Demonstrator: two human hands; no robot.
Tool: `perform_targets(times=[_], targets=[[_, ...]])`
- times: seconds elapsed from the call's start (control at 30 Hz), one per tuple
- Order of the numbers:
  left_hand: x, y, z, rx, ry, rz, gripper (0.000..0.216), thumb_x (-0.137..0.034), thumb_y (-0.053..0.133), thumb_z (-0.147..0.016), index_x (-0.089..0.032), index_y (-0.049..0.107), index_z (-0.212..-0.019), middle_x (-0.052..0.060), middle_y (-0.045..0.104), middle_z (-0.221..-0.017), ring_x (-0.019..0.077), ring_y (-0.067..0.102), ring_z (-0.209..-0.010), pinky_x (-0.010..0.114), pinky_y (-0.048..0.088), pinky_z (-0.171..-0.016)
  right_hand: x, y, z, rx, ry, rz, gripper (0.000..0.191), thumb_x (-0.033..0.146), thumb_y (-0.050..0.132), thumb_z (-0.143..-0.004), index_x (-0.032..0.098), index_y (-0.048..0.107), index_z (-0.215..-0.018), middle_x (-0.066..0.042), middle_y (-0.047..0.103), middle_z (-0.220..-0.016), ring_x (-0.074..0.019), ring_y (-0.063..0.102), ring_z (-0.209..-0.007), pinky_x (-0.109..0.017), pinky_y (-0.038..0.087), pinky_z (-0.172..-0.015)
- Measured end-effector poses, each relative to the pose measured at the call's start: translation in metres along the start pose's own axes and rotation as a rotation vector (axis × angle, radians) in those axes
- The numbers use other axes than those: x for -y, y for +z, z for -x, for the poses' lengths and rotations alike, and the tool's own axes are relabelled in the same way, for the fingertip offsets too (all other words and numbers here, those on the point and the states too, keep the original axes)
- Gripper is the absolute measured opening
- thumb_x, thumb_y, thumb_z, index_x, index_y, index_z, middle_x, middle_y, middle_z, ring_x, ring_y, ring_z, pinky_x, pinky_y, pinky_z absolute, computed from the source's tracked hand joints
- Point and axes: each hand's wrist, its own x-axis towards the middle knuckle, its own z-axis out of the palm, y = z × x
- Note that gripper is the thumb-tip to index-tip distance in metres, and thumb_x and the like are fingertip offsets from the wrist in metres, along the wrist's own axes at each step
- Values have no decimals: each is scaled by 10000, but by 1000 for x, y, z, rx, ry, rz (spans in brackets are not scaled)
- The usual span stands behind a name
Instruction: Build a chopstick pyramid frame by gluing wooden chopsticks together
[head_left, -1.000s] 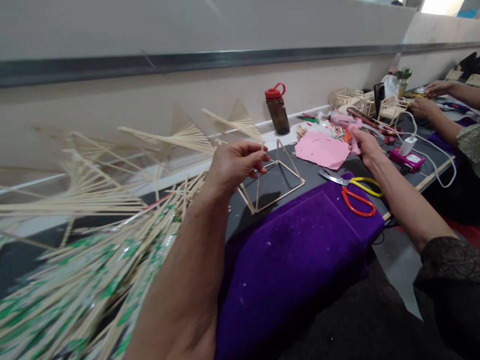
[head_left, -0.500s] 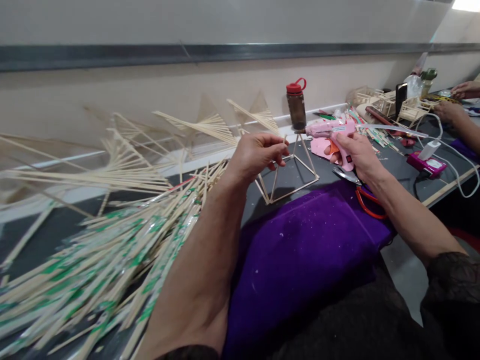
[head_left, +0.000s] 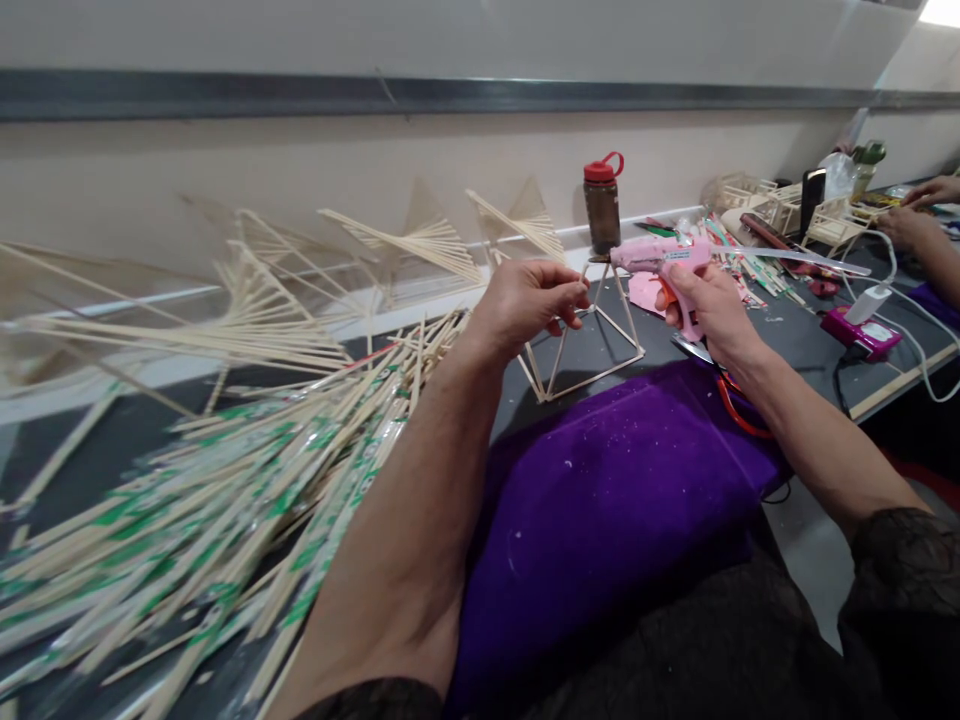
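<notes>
My left hand [head_left: 529,305] pinches a thin wooden stick of a small pyramid-shaped stick frame [head_left: 592,345] that stands on the dark table. My right hand [head_left: 705,300] grips a pink glue gun [head_left: 660,260], its nozzle pointing left at the top of the frame, close to my left fingertips. A purple cloth [head_left: 607,490] covers the table edge in front of me.
A large heap of wrapped bamboo sticks [head_left: 225,500] fills the left. Fan-shaped stick panels [head_left: 420,245] lean on the wall. A brown bottle with a red cap [head_left: 602,205], scissors [head_left: 731,400], a pink box [head_left: 859,330] and another person's hands [head_left: 911,210] lie right.
My right hand lifted the pink glue gun off the table and brought it left to the top of the stick frame. My left hand kept its pinch on the stick.
</notes>
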Motion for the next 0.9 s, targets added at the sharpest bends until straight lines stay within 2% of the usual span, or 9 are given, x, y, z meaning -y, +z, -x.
perform_targets(times=[0.2,0.47,0.67,0.9], targets=[[-1,0,1,31,3,11,76,-144,697,-767,-177,719,-703,103,746,-734,147,649,-519,227,417,-405,-1,0,1,3,-11,-7,394,607,641,-930,224,629,-840,8,639,-655,-82,509,-492,-243,415,-454],[-3,0,2,3,-7,-8,96,-123,698,-791,-170,734,-716,105,733,-726,167,674,-560,267,492,-475,-1,0,1,12,-12,13,333,500,595,-978,227,607,-788,12,607,-633,-91,496,-510,-258,402,-481],[-6,0,4,37,-23,-9,80,-145,678,-804,-152,727,-741,98,752,-762,136,660,-551,227,457,-455,-4,1,0,30,-34,-42,415,571,665,-924,223,550,-728,27,596,-601,-66,449,-459,-235,352,-434],[-9,-1,6,41,-46,-38,94,-164,663,-822,-137,741,-779,111,765,-806,122,664,-562,212,438,-452,-5,3,2,29,-22,-84,418,597,707,-890,230,548,-768,30,609,-617,-67,453,-471,-230,366,-435]])
